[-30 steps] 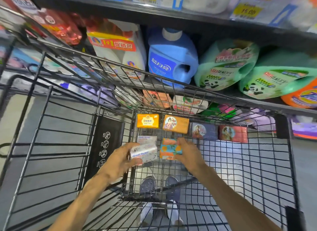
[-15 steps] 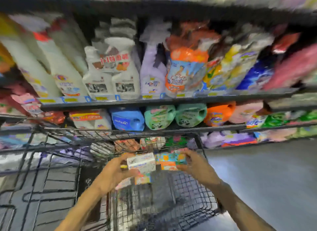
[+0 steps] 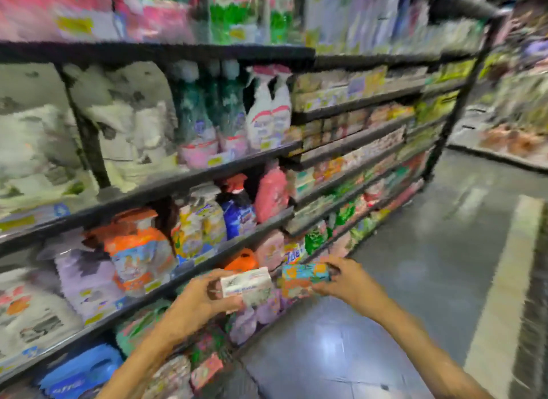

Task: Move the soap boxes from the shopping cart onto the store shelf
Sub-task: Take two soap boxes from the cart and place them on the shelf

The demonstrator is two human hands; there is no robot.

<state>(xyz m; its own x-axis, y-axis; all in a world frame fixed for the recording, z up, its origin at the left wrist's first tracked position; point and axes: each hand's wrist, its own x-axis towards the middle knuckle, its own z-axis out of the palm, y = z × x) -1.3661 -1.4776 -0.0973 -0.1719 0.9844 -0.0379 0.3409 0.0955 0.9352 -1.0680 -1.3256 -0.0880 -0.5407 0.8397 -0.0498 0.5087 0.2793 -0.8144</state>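
Head view, blurred: left hand [image 3: 197,302] grips white box [image 3: 247,285], right hand [image 3: 348,283] pinches colourful box [image 3: 302,278], lower centre; labels unreadable.

Motion blur smears the whole view, so the print on the white cardboard soap box [image 3: 247,285] and on the teal-and-orange cardboard soap box [image 3: 304,279] just beside it cannot be read. The left hand [image 3: 199,302] covers the white box's near end. Labels along the black metal store shelf [image 3: 189,179] behind the boxes are illegible. Both forearms run off the bottom edge.
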